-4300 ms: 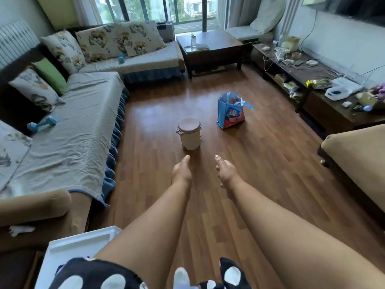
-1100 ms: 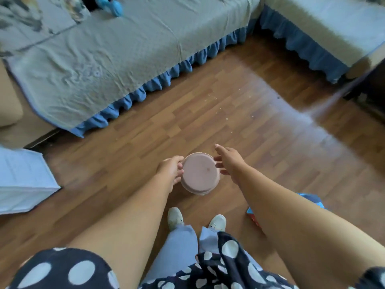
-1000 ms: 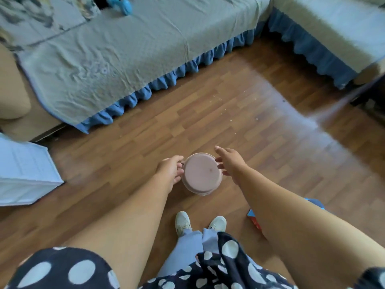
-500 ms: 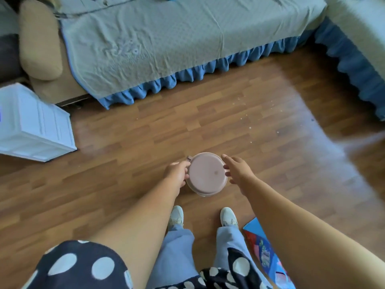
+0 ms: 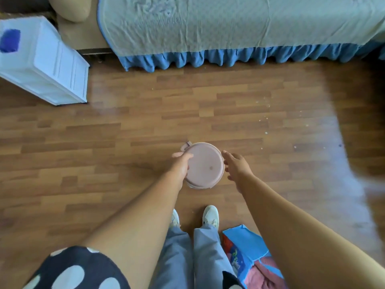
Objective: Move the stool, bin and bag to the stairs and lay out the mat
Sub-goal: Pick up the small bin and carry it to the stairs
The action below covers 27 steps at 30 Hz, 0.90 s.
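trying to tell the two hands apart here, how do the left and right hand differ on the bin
The left hand lies against the bin with its fingers curled round the lid's rim; the right hand sits at the opposite side with fingers straighter and spread. The left hand overlaps the lid's edge; whether the right hand touches the bin is unclear. Both reach down at lid height.

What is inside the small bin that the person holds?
It cannot be seen. The pink lid covers the bin fully, so only the lid top shows. The left hand grips its side; the right hand is at the other side.
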Each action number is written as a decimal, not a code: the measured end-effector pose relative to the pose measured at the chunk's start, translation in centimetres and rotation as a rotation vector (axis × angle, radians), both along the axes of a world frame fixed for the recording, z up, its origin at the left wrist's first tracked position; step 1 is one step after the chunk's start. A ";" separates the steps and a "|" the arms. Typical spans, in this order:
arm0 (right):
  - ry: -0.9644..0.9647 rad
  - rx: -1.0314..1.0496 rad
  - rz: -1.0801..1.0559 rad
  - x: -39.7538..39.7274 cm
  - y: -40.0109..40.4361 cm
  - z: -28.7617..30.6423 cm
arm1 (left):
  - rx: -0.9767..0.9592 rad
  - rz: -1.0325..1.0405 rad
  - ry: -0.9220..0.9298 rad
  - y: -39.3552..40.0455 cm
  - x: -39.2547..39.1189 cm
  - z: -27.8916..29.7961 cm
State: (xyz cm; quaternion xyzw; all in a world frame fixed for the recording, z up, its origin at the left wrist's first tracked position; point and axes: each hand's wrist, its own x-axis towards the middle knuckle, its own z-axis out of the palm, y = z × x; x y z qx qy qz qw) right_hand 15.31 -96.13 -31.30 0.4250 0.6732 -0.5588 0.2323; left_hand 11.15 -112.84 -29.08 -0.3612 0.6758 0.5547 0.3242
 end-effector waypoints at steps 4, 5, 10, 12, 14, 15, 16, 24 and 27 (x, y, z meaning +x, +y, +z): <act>-0.016 -0.022 0.015 -0.7 -0.4 -3.2 | -0.034 0.093 -0.038 -1.4 0.6 -3.1; -0.018 -0.014 0.024 -1.0 -0.5 -4.1 | -0.033 0.112 -0.045 -1.6 0.6 -3.9; -0.011 0.068 0.084 -3.0 -0.5 -9.5 | -0.060 0.124 -0.063 -2.4 0.1 -10.0; -0.009 0.081 0.103 -3.6 -0.6 -11.4 | -0.083 0.115 -0.060 -2.2 0.0 -12.7; -0.020 0.083 0.120 -4.2 -0.6 -13.5 | -0.088 0.116 -0.079 -2.0 -0.2 -15.6; -0.030 0.086 0.132 -4.4 -0.7 -14.5 | -0.090 0.118 -0.078 -1.9 -0.4 -16.7; -0.042 0.089 0.143 -4.5 -0.8 -15.6 | -0.097 0.121 -0.084 -1.8 -0.6 -18.2; -0.115 0.233 0.271 -6.0 1.1 -23.9 | -0.207 0.097 -0.098 -1.2 -2.0 -28.3; -0.132 0.273 0.335 -6.9 2.0 -26.7 | -0.195 0.105 -0.162 -1.4 -1.9 -31.4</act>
